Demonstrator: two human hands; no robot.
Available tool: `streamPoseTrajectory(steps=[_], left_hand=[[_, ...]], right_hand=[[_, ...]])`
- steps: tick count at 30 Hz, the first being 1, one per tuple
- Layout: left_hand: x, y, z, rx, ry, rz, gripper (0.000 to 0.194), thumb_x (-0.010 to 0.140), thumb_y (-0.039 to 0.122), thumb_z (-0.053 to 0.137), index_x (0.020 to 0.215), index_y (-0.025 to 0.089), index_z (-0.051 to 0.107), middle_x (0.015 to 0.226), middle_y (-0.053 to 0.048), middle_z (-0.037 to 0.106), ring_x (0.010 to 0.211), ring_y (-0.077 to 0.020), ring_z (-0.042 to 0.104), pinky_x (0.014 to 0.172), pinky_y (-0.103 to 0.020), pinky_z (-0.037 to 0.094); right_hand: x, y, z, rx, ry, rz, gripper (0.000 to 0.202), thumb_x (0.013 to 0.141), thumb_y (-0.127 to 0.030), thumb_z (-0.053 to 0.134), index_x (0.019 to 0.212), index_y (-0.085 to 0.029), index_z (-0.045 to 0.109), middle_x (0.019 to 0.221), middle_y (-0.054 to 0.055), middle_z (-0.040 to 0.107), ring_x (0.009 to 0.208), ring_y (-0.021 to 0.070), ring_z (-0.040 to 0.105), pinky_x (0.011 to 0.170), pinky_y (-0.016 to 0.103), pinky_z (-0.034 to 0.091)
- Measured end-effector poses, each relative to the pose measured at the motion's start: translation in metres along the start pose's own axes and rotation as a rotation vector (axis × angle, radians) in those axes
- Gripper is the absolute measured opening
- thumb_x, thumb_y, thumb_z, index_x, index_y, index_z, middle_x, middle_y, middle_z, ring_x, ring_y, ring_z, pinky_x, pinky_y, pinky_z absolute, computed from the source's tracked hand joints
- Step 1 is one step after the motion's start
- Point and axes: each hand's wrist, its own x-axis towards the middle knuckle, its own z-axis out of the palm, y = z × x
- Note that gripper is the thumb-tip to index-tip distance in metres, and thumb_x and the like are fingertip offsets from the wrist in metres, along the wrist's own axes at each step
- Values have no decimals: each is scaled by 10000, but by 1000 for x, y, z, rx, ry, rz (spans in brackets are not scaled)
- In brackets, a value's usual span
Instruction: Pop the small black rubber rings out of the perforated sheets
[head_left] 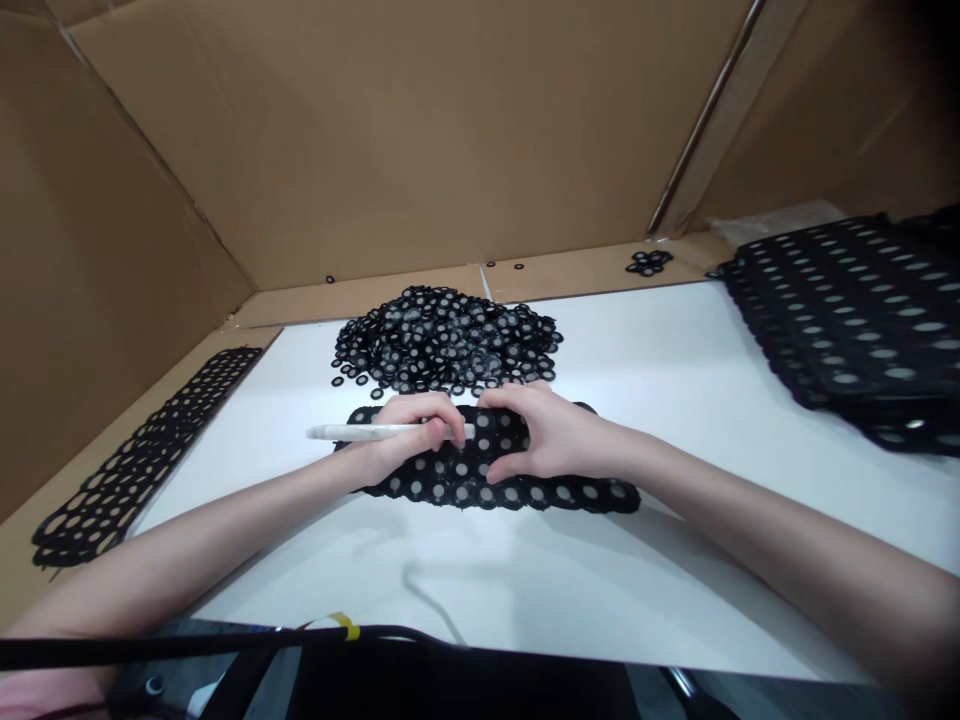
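Observation:
A black strip (461,490) with rows of pale round spots lies on the white board in front of me. My left hand (409,430) rests over its left part, fingers closed around a white pen-like stick (360,433). The stick lies nearly level, one end past the strip's left edge, the other near the strip's middle. From the right, my right hand (559,430) touches the strip with thumb and fingers spread apart, the thumb on the spots and the fingers near the far edge. Just beyond the hands is a heap of small black rings (450,340).
Another spotted black strip (150,450) lies along the left side. A large stack of spotted black sheets (862,310) sits at the right. A small cluster of rings (649,263) lies near the back cardboard wall (450,130). A black cable (225,645) crosses the near edge.

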Motion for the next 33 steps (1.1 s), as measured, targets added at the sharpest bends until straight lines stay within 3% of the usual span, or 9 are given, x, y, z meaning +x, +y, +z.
streamPoseTrajectory(steps=[3, 5, 10, 14, 21, 28, 33], left_hand=[[-2, 8, 0, 50, -1, 9, 299, 871, 418, 594, 796, 132, 638, 838, -55, 651, 772, -140, 598, 746, -258, 471], [-4, 13, 3, 54, 20, 23, 228, 834, 344, 648, 759, 130, 620, 792, -44, 648, 727, -127, 597, 688, -231, 470], [-11, 16, 16, 179, 0, 104, 92, 828, 217, 616, 785, 140, 586, 607, 27, 583, 490, -49, 462, 488, -157, 370], [-11, 11, 20, 228, -21, 233, 72, 768, 89, 564, 729, 148, 554, 616, 22, 578, 482, -41, 440, 477, -149, 365], [-11, 5, 19, 254, -76, 280, 119, 776, 78, 506, 691, 155, 538, 625, -14, 598, 561, -82, 524, 550, -178, 425], [-9, 12, 21, 316, -118, 256, 114, 808, 104, 468, 751, 152, 554, 613, 7, 580, 509, -62, 475, 511, -159, 397], [-10, 12, 21, 338, -26, 265, 43, 816, 131, 541, 782, 150, 558, 586, 26, 572, 454, -47, 434, 464, -153, 367]], right_hand=[[-1, 0, -1, 47, -15, 7, 378, 600, -375, 805, 843, -185, 586, 783, -7, 640, 732, 185, 573, 710, 294, 389], [-1, 0, -1, 83, -24, 1, 340, 607, -342, 788, 816, -186, 571, 753, -25, 611, 700, 161, 551, 641, 259, 368], [-3, -2, -1, 118, -23, -38, 277, 612, -283, 747, 751, -190, 526, 702, -46, 536, 672, 133, 501, 591, 234, 341], [-2, -2, -1, 135, -22, -80, 273, 625, -266, 732, 741, -192, 496, 706, -49, 523, 677, 127, 489, 604, 233, 344], [-3, -3, -1, 139, -21, -109, 271, 633, -245, 723, 743, -195, 481, 709, -51, 525, 677, 124, 492, 610, 231, 349], [-5, -6, -1, 98, -1, -131, 251, 632, -217, 698, 729, -201, 468, 667, -61, 496, 636, 116, 467, 580, 230, 330], [-6, -6, -2, 85, 4, -142, 257, 643, -220, 695, 731, -203, 454, 664, -63, 486, 627, 109, 451, 578, 229, 322]])
